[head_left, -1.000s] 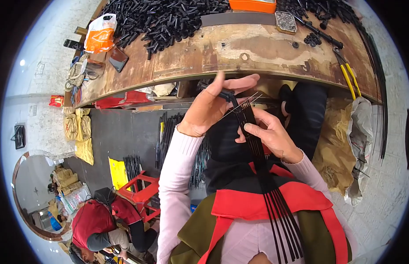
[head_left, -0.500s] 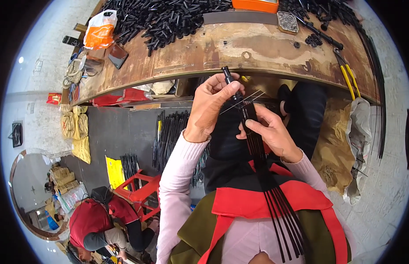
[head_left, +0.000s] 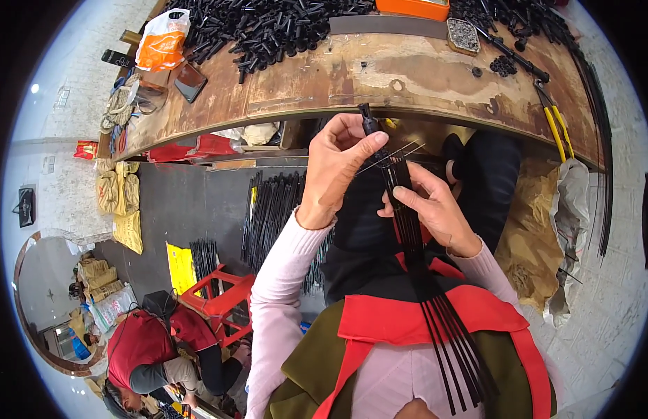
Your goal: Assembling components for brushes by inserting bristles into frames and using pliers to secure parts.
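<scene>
My left hand (head_left: 332,164) is closed on a black tube-shaped fitting (head_left: 370,123), pinching it between thumb and fingers just past the table's near edge. Below the fitting hangs a bundle of thin black umbrella ribs (head_left: 409,234), fanning out over my lap. My right hand (head_left: 435,208) grips these ribs near their upper end, thumb on top. A few thin, light-coloured wires (head_left: 410,147) stick out crosswise where ribs and fitting meet. How the parts join there is too small and partly covered by my fingers.
On the wooden table (head_left: 303,87) lie a heap of black tube fittings (head_left: 268,31), a phone (head_left: 190,82), yellow-handled pliers (head_left: 553,122) and a small tin (head_left: 463,36). Black rods (head_left: 271,220) stand to the left. A red stool (head_left: 222,300) and a person in red (head_left: 146,349) are at lower left.
The view has shifted slightly. My left thumb has moved a little along the fitting, toward the ribs; both hands keep their hold.
</scene>
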Demonstrator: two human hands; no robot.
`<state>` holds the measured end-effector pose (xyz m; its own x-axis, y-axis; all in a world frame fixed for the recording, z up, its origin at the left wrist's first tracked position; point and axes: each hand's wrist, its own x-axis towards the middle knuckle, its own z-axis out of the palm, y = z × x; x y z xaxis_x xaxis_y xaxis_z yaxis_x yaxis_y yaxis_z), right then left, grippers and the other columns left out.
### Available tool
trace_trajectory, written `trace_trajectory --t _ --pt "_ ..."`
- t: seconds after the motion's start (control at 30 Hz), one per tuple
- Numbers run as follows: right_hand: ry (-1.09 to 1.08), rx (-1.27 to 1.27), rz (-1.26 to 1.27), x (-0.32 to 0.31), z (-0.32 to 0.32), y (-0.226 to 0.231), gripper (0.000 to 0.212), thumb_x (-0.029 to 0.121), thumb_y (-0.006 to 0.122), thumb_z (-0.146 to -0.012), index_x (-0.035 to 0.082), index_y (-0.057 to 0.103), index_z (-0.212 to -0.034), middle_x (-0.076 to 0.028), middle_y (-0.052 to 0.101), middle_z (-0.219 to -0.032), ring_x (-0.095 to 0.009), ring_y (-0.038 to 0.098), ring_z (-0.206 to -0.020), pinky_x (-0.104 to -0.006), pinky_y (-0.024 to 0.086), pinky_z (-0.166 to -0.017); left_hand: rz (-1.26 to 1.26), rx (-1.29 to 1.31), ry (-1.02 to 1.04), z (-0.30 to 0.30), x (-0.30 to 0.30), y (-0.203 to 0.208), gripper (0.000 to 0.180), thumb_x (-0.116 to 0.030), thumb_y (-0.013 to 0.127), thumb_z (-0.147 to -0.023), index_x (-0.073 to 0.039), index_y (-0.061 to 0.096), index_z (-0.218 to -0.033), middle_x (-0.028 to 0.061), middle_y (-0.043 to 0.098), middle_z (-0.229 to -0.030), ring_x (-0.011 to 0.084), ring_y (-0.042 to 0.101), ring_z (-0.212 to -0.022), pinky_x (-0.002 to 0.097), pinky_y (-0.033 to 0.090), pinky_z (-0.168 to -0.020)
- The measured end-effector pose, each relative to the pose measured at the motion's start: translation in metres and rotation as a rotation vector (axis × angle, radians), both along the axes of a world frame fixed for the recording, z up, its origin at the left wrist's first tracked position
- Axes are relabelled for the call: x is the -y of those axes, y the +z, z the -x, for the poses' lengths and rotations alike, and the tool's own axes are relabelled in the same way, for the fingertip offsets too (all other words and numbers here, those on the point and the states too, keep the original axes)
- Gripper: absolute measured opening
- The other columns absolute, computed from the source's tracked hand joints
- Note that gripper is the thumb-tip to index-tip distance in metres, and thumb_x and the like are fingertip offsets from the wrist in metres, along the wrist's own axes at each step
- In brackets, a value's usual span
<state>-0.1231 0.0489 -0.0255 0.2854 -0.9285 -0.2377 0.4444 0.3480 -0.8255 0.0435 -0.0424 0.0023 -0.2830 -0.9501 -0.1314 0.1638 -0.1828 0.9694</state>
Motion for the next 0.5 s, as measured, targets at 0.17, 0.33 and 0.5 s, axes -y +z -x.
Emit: trace_trajectory --t 0.17,0.33,0.5 --pt "0.009 0.004 0.016 0.0018 0.0011 -0.0014 0.042 0.009 0.055 -0.099 0.0 0.044 -0.138 -0.008 0.06 -0.096 -0.015 0.061 -0.084 -0.042 0.056 -0.088 0.017 0.0 0.02 0.0024 0.0011 0.003 0.026 -0.006 0.078 -0.082 -0.001 0.065 -0.103 -0.0001 0.067 -0.087 0.0065 0.061 -0.079 0.0201 0.05 -0.074" --pt "0.028 0.005 0.047 0.0038 0.0028 -0.0049 0.039 0.009 0.054 -0.099 0.0 0.046 -0.136 -0.008 0.06 -0.096 -0.015 0.061 -0.084 -0.0418 0.056 -0.087 0.004 0.063 -0.041 -0.0022 0.003 0.0025 0.032 -0.013 0.076 -0.085 -0.002 0.066 -0.114 0.0032 0.07 -0.095 0.0093 0.064 -0.087 0.0217 0.048 -0.075" --pt "0.021 0.053 0.023 0.0036 0.0051 -0.0049 0.038 0.009 0.054 -0.099 -0.001 0.046 -0.134 -0.008 0.06 -0.097 -0.016 0.062 -0.085 -0.0427 0.056 -0.088 -0.055 -0.008 -0.125 -0.0053 0.0032 0.0013 0.035 -0.015 0.074 -0.087 -0.001 0.064 -0.118 0.0067 0.071 -0.099 0.0123 0.067 -0.092 0.0239 0.05 -0.08"
